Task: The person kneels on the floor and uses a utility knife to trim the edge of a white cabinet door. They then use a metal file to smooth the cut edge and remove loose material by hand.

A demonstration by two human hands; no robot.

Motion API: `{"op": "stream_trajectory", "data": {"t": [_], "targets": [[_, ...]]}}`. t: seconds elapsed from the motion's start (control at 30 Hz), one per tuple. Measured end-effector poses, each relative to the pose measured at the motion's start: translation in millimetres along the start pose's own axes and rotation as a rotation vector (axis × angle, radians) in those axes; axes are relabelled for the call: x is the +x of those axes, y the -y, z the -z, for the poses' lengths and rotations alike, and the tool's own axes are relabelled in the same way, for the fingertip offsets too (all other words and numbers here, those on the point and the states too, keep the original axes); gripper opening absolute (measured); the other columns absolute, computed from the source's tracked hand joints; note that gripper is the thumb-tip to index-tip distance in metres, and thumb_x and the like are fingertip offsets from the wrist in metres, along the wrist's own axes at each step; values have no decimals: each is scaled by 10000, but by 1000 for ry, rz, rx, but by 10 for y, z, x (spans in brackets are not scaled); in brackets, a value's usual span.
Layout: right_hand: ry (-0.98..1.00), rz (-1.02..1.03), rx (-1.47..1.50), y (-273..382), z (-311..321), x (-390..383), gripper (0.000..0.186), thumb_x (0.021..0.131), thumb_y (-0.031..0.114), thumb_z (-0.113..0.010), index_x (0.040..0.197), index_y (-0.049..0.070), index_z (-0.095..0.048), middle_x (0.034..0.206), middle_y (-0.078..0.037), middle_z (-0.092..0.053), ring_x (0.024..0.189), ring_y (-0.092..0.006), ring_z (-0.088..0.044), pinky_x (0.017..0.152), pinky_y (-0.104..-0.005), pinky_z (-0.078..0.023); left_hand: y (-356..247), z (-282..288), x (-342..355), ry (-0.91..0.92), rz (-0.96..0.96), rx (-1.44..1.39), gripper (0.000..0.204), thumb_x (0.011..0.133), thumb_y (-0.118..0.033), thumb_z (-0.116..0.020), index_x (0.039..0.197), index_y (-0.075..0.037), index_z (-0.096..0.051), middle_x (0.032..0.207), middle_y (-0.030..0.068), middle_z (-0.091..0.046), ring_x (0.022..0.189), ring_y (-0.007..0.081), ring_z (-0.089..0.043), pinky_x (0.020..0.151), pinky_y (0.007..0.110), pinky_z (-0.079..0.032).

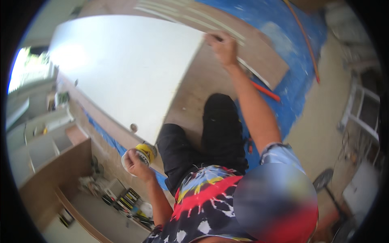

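Observation:
A large white panel point(121, 69) with a round hole near its near corner lies in front of me, over a brown board. My left hand point(139, 165) is closed around a yellow can point(146, 152) with dark lettering and a white end, held beside that near corner. At the panel's far right corner, my right hand point(223, 48) is closed with its fingertips at the edge. Something small and dark shows between those fingers, too blurred to name.
Brown boards point(259, 52) lie under and beyond the panel, on a blue sheet point(298, 97). An orange-handled tool point(265, 91) rests right of my legs. Toolboxes and loose tools point(127, 200) sit at lower left, near a wooden cabinet frame point(60, 174). A metal stand point(362, 109) is at right.

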State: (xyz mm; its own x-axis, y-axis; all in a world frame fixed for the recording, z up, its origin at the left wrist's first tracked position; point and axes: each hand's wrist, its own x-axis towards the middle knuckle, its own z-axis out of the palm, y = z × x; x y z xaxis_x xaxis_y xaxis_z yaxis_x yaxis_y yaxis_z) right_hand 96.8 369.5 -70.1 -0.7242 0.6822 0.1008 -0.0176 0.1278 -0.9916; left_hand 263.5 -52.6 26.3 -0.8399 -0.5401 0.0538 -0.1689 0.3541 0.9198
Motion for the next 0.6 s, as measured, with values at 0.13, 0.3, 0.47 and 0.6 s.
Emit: {"op": "stream_trajectory", "data": {"t": [0.13, 0.3, 0.47, 0.6], "targets": [[-63, -50, 201, -233, 6, -250, 241, 900, 238, -797, 910, 1, -752, 829, -104, -753, 772, -154, -706, 699, -309, -544, -579, -336, 161, 175, -212, 142, 168, 1045, -120, -621, 1106, 21, -689, 1040, 85, -707, 975, 158, -657, 884, 306, -506], [-113, -414, 110, -1013, 618, -1248, 221, 962, 207, -696, 977, -12, -719, 835, -143, -736, 753, -208, -711, 703, -357, -545, -1137, -1413, 203, 623, -658, 470, 240, 971, -26, -682, 1208, 10, -696, 1299, 163, -673, 1233, 289, -628, 1059, 391, -470], [-315, -416, -659, -1640, 1721, -2523, 154, 941, 161, -649, 976, 28, -719, 916, -202, -732, 836, -382, -712, 775, -446, -554, -1216, -2737, 247, 864, -1041, 658, 601, 931, -298, -755, 1458, -79, -565, 1548, 190, -501, 1484, 381, -400, 1246, 508, -258], [-170, -497, -842, -1713, 2051, -2918, 128, 931, 121, -655, 1011, 36, -708, 978, -198, -722, 924, -402, -687, 823, -475, -544, -1305, -3435, 325, 842, -1216, 629, 557, 919, -316, -761, 1409, -100, -608, 1483, 162, -567, 1478, 353, -417, 1254, 495, -247]]}}
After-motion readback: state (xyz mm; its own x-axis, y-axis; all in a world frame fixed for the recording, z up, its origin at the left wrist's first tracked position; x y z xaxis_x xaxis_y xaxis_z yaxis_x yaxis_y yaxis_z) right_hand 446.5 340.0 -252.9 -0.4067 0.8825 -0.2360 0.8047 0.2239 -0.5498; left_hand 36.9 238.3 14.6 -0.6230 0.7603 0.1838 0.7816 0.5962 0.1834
